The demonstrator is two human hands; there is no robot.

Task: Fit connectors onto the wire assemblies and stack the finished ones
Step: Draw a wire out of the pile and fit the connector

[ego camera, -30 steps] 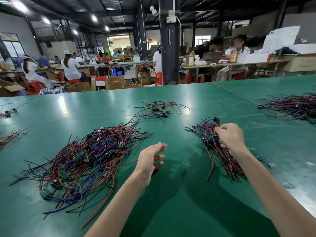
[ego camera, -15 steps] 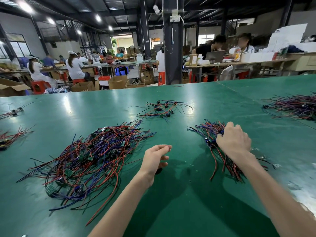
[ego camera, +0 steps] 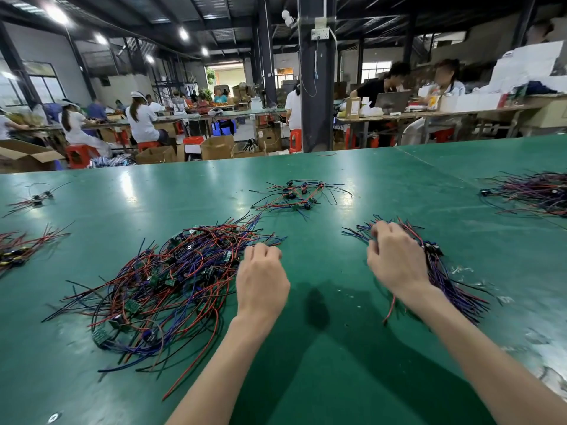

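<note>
A stray heap [ego camera: 21, 250] of red and black wires lies untouched at the nine o'clock edge of the green table [ego camera: 337, 378] as the work passes from one piece to the next. The big loose tangle [ego camera: 171, 286] of red and blue wires, with small green boards, sprawls at ten o'clock from the viewer. It is apparently the stock still waiting for connectors. The left hand [ego camera: 262, 280], which a second ago hung open and side-on over bare table, has rolled palm-down and moved up to the tangle's three o'clock edge. Its fingers are now curled in close together. Whether they already pinch a wire cannot be told, since the fingertips face away. A small pile [ego camera: 299, 196] sits apart at twelve o'clock. The right hand [ego camera: 395, 259] has stayed on the bundle [ego camera: 448, 289] of aligned wires at two o'clock, apparently the finished stack. It has slid a little toward the bundle's eleven o'clock end, with its fingers bent down and closed over the upper wires. Another pile [ego camera: 534, 194] lies well apart at the three o'clock edge. On this showing, a finished piece has probably just joined the stack and the left hand is going for the next unfinished one. With the tangle still so full, much of the job looks to remain.
</note>
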